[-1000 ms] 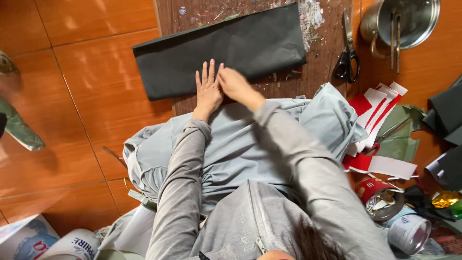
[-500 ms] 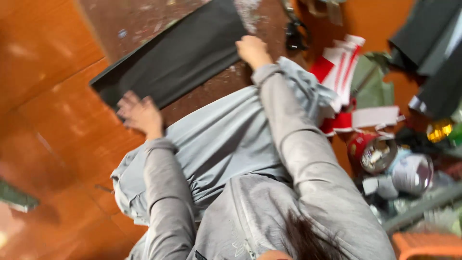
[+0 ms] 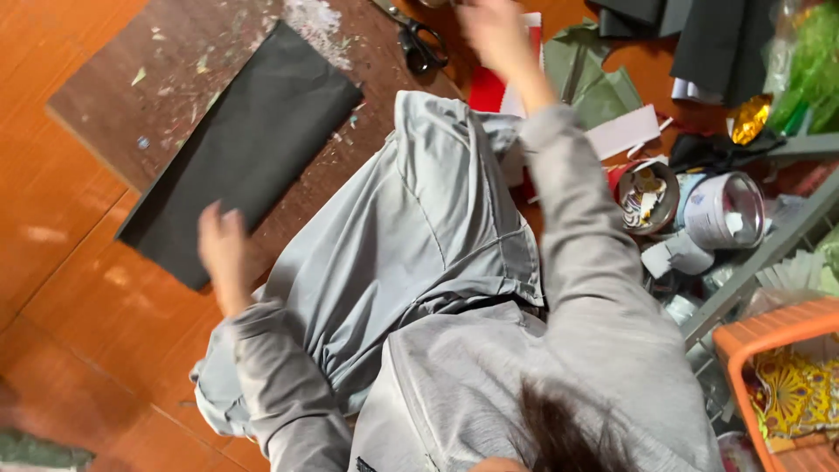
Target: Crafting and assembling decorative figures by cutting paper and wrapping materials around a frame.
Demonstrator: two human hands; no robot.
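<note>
One flat black rectangular sheet (image 3: 240, 149) lies on one brown wooden board (image 3: 114, 96) at ten o'clock. Left hand (image 3: 223, 253) rests on its near edge, fingers spread. Right hand (image 3: 494, 31), blurred, grip undeterminable, reaches near one pair of black-handled scissors (image 3: 419, 39) at twelve o'clock.
</note>
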